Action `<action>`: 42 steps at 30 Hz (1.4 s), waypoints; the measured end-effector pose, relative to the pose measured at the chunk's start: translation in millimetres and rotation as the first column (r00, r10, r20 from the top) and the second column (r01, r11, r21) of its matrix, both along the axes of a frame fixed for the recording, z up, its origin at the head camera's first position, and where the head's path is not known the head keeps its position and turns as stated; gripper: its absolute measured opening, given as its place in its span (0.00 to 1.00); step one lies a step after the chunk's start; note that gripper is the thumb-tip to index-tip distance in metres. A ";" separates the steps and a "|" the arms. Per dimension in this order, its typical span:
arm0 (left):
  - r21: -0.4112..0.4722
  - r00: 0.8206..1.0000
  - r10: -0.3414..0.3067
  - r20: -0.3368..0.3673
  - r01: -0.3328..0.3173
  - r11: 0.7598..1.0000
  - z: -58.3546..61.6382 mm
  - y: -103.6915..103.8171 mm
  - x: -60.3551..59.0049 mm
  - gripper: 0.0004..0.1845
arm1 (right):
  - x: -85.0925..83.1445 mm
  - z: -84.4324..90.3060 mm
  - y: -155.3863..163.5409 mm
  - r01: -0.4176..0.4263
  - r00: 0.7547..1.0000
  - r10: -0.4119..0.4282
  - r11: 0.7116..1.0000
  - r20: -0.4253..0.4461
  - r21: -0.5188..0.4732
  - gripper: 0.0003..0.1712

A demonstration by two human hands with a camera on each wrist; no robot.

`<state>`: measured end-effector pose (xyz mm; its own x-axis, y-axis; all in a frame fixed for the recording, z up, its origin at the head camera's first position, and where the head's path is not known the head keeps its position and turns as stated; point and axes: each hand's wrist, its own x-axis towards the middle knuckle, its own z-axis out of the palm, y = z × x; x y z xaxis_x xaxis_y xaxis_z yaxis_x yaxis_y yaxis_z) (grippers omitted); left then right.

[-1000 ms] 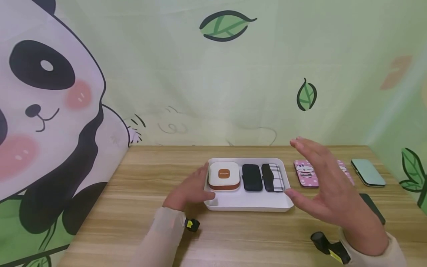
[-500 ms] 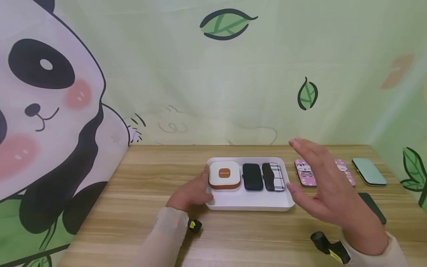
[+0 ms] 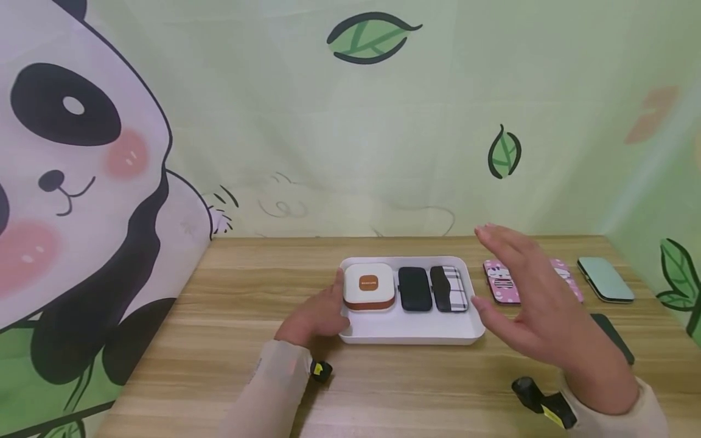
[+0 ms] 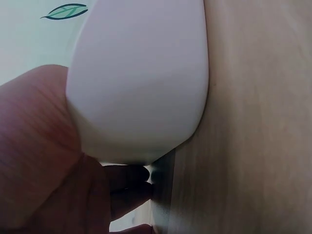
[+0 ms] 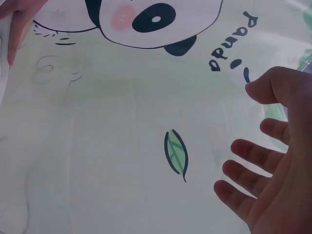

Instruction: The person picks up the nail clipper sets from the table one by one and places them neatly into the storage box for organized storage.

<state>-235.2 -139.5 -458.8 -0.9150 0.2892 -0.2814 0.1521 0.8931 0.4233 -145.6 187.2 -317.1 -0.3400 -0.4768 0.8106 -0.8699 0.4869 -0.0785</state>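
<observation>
A white rectangular tray (image 3: pixel 411 331) stands on the table. Inside, in a row, lie a rounded white and brown case (image 3: pixel 369 295) with an orange label, a black case (image 3: pixel 415 289), and a black-and-plaid case (image 3: pixel 450 289). My left hand (image 3: pixel 314 313) holds the tray's left end, thumb over the rim and fingers along the outer wall; the left wrist view shows the tray's outer side (image 4: pixel 141 83) close up. Raised near the tray's right end, my right hand (image 3: pixel 547 310) has its fingers extended and thumb apart, holding nothing.
Right of the tray lie pink cat-print cases (image 3: pixel 504 286), partly behind the right hand. A mint-green case (image 3: pixel 606 280) lies farther right, and a dark green case (image 3: pixel 613 337) shows behind the right wrist. A printed panda backdrop (image 3: pixel 383 152) rises behind the wooden table (image 3: pixel 263 267).
My left thumb has drawn back from inside the tray to its rim, and the left hand has shifted slightly right. The right hand and the cases have barely moved.
</observation>
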 end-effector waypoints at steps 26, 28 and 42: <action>-0.003 1.000 0.016 0.003 -0.016 1.000 -4.2 2.9 -1.5 0.55 | -22.2 -16.0 47.0 0.183 0.943 -0.257 0.930 0.209 0.319 0.43; -0.001 1.000 0.023 0.003 -0.023 1.000 -3.9 3.1 -1.4 0.55 | -24.4 -17.6 54.2 0.182 0.934 -0.277 0.914 0.228 0.362 0.45; 0.007 1.000 0.023 -0.010 -0.023 1.000 -4.5 4.7 -0.9 0.55 | -35.8 -47.0 103.5 0.170 0.735 -0.495 0.796 0.464 0.580 0.49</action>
<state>-236.2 -134.8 -463.3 -0.9242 0.2700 -0.2702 0.1360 0.8936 0.4277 -181.4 290.8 -364.1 -0.8632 -0.4931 0.1081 -0.5048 0.8457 -0.1734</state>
